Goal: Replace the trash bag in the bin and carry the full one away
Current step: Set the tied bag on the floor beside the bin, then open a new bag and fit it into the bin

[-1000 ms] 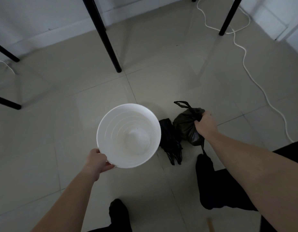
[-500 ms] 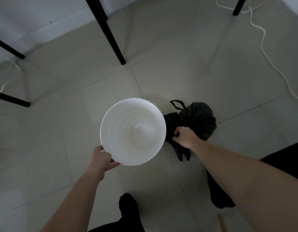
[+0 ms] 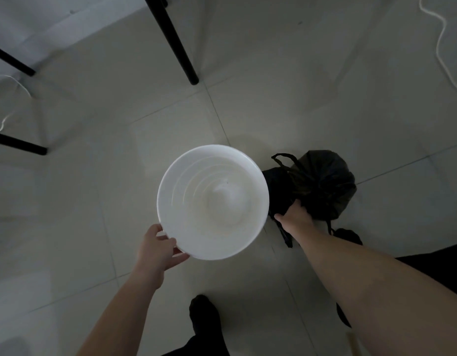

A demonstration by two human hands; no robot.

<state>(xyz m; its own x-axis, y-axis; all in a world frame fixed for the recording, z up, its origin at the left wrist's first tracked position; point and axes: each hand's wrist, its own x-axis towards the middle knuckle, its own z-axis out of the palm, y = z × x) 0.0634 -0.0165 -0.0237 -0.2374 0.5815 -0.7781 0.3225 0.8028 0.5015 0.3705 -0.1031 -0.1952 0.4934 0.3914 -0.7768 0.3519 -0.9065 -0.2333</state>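
A round white bin [image 3: 245, 160] stands bare inside on the tiled floor, seen from above. My left hand [image 3: 158, 249] grips its near-left rim, thumb over the edge. Right of the bin lies a full, tied black trash bag [image 3: 325, 183] with a loop handle sticking up. Between that bag and the bin lies a flat folded black bag [image 3: 276, 186]. My right hand [image 3: 296, 215] rests on this folded bag with fingers closed on its black plastic; the fingertips are hidden.
Black table legs [image 3: 176, 42] stand beyond the bin and at the left [image 3: 19, 146]. A white cable [image 3: 439, 44] snakes over the floor at the far right. My dark-socked feet [image 3: 204, 317] are below the bin. A wall runs along the top left.
My right hand let go of the full bag, which now rests on the floor, and moved left and down onto the folded bag. The left hand kept its hold on the bin rim.
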